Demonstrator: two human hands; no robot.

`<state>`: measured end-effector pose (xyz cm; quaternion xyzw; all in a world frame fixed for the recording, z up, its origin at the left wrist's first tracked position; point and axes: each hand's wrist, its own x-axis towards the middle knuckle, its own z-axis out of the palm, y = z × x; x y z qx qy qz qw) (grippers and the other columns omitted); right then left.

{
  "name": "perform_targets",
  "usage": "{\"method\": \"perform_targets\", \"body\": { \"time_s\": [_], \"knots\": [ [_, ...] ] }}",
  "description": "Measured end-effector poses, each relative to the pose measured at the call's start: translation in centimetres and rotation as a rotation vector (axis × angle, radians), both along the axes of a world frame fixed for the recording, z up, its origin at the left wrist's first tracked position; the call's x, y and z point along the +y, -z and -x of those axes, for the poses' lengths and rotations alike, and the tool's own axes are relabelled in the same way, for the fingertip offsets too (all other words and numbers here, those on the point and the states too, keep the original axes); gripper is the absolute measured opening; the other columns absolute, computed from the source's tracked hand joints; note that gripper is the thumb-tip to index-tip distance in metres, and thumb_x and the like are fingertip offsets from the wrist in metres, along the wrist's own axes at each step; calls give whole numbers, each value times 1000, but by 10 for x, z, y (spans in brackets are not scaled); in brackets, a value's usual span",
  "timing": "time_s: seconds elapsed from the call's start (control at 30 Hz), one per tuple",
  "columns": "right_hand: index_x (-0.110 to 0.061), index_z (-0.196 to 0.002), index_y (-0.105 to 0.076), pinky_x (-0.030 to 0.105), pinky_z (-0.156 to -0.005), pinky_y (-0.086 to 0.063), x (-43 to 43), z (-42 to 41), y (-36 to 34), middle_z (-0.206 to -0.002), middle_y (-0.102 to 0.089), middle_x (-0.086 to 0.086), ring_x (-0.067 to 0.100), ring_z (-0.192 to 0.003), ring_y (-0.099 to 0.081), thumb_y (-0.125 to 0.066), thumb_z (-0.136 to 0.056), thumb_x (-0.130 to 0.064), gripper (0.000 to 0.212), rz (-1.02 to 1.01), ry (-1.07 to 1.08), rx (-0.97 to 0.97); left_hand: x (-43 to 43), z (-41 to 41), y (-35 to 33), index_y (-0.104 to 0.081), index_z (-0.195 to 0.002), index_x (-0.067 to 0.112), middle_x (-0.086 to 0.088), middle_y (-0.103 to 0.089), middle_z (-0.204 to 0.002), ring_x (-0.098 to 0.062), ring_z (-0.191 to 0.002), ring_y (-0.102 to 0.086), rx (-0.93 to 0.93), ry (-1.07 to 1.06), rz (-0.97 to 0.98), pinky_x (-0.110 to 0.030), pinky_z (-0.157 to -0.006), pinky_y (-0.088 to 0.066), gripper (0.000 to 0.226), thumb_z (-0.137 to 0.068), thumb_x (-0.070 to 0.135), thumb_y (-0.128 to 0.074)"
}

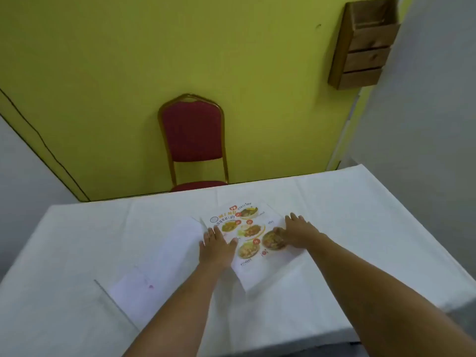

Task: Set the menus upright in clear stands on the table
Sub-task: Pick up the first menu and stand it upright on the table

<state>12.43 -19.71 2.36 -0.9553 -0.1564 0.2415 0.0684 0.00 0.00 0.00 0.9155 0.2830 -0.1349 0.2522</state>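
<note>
A printed menu with food pictures lies flat, face up, in the middle of the table, which is covered in white cloth. My left hand presses on its left edge, fingers spread. My right hand rests on its right side, thumb over a dish picture. A clear stand lies flat to the left of the menu, touching its left edge. Nearer me on the left lies a second clear stand holding a white sheet with a small pink mark.
A red padded chair with a gold frame stands beyond the far table edge against a yellow-green wall. A wooden rack hangs on the wall at the upper right. White cloth shows bare on the table's right half.
</note>
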Motion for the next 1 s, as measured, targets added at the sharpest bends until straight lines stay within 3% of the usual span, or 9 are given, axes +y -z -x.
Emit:
{"method": "perform_targets", "body": {
  "time_s": [0.13, 0.23, 0.37, 0.47, 0.63, 0.7, 0.8, 0.87, 1.0],
  "knots": [
    [-5, -144, -31, 48, -107, -34, -4, -15, 8, -149, -36, 13, 33, -134, -38, -40, -92, -60, 76, -108, 75, 88, -14, -1, 5, 6, -157, 3, -13, 4, -166, -27, -154, 3, -51, -144, 104, -43, -124, -2, 93, -97, 61, -35],
    [-9, -132, -42, 39, -86, -48, 3, -24, 9, -128, -56, 11, 28, -106, -59, -51, -87, -61, 69, -268, 138, 177, -20, -2, 11, 7, -157, 3, -13, 3, -166, -27, -154, 3, -106, -228, 144, -43, -124, -1, 100, -94, 63, -42],
    [-15, -116, -52, 32, -60, -53, 7, -25, 17, -104, -67, 3, 20, -83, -66, -65, -79, -57, 58, -351, 155, 181, -29, 2, 20, 1, -158, 3, -14, -2, -166, -27, -154, 1, -103, -344, 209, -45, -123, -2, 104, -90, 64, -49],
    [-17, -111, -56, 32, -62, -54, 8, -25, 18, -94, -69, 0, 19, -80, -66, -68, -72, -59, 58, -367, 172, 159, -30, -5, 23, -12, -156, 4, -16, -14, -164, -30, -153, -8, -156, -479, 297, -48, -123, -9, 100, -86, 57, -61],
    [-20, -110, -51, 35, -67, -55, 5, -21, 16, -95, -63, -2, 18, -80, -63, -71, -74, -56, 55, -414, 227, 150, -45, -16, 16, 1, -158, 2, -15, -1, -165, -27, -154, -1, -195, -676, 428, -44, -124, -8, 108, -87, 43, -69],
    [-21, -109, -50, 34, -66, -53, 4, -19, 15, -92, -61, -3, 18, -79, -62, -72, -75, -55, 53, -425, 238, 135, -47, -20, 18, -14, -156, 7, -16, -15, -163, -31, -151, -18, -231, -759, 489, -48, -120, -26, 105, -79, 41, -76],
    [-21, -104, -49, 37, -69, -55, 2, -16, 12, -91, -61, -4, 18, -79, -62, -72, -75, -53, 49, -452, 271, 121, -49, -19, 17, -48, -130, 12, -10, -59, -135, -30, -117, -63, -351, -825, 595, -43, -89, -57, 71, -70, 29, -83],
    [-20, -105, -52, 40, -72, -57, 0, -13, 10, -93, -64, -3, 19, -80, -63, -73, -75, -50, 48, -485, 323, 127, -53, -17, 10, -50, -124, 11, -6, -67, -123, -27, -107, -69, -416, -809, 615, -33, -74, -57, 56, -77, 14, -80],
    [-17, -108, -52, 37, -67, -55, -12, -7, 0, -95, -63, -1, 21, -83, -62, -73, -77, -44, 46, -593, 434, 96, -64, -20, -12, -47, -129, 13, -4, -65, -125, -26, -112, -66, -524, -728, 591, -32, -79, -54, 55, -82, 8, -76]
  ]
}}
